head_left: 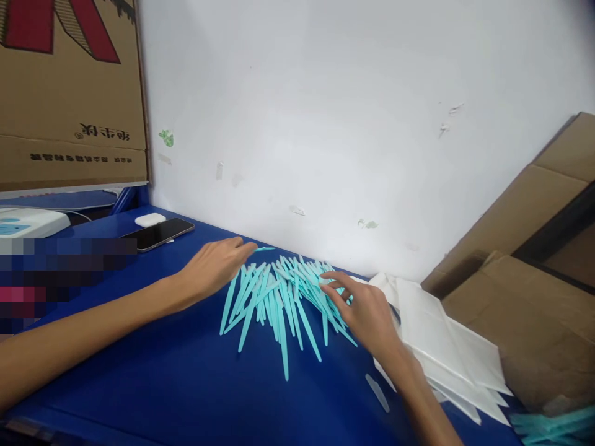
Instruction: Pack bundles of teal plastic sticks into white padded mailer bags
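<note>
Thin turquoise plastic sticks (283, 310) with tapered ends lie fanned out in a loose pile on the blue table (209, 378). My left hand (220, 260) is closed at the pile's far left edge. A single turquoise stick (264, 249) pokes out past its fingertips, pointing right. Over the right side of the pile, my right hand (365, 303) has thumb and forefinger nearly together. Something small and pale shows between those fingertips, too small to name. Closer to me, left of the right forearm, lies a flat translucent strip (377, 393).
White bags or sheets (446, 347) are stacked at the right, beside cardboard (502, 322). More turquoise pieces (558, 424) lie bottom right. A phone (160, 234) and white case (150, 220) rest at the back left, below a large carton (69, 93). The white wall (325, 124) borders the table.
</note>
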`<state>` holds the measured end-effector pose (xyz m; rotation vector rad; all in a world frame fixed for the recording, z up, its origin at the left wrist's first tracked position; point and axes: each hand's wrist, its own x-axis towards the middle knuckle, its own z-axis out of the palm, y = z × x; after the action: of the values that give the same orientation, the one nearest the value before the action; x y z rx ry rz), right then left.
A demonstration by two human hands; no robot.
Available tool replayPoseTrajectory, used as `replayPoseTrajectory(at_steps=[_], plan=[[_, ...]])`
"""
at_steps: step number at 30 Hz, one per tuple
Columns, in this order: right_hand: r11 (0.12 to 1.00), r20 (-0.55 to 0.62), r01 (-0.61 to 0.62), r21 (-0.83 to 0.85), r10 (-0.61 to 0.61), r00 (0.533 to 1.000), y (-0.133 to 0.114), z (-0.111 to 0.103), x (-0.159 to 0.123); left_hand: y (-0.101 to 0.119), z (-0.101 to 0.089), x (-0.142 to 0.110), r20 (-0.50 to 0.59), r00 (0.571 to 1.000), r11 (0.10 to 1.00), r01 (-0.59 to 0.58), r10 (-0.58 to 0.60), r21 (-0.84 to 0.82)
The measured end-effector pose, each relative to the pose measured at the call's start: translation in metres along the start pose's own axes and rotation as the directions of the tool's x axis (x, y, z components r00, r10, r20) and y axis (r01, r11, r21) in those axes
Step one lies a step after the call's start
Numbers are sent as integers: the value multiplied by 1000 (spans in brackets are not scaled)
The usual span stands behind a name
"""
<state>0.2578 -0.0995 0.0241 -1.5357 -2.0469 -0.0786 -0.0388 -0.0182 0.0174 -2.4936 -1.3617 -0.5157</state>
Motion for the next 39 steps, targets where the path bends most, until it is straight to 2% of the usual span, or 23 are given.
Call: replayPoseTrajectory(at_steps=[2,4,7,9,13,21,32,39], plan=[[1000,-30,-7,20,8,1000,-1,3,-1,4,4,-3,-90,985,989,-147,146,-4],[985,-49,-67,161,75,996,-3,5,-1,6,10,-6,-197,943,960,-278,268,-23],[886,-42,-164,435,202,979,-6,7,0,7,19,-9,-313,874,902,-420,372,-101],[812,-28,-190,552,245,969,-7,9,2,9,22,-11,-326,851,869,-475,413,-138],[736,29,-206,645,246,969,-8,11,2,13,21,-13,-338,827,846,-515,449,-138],[711,88,-204,673,196,977,-11,14,1,15,19,-13,-367,786,803,-577,497,-148],[652,148,-225,724,171,974,-14,11,2,16,22,-15,-365,796,788,-577,483,-216],[584,227,-266,767,141,964,-22,19,-2,25,20,-19,-393,771,759,-610,501,-228]])
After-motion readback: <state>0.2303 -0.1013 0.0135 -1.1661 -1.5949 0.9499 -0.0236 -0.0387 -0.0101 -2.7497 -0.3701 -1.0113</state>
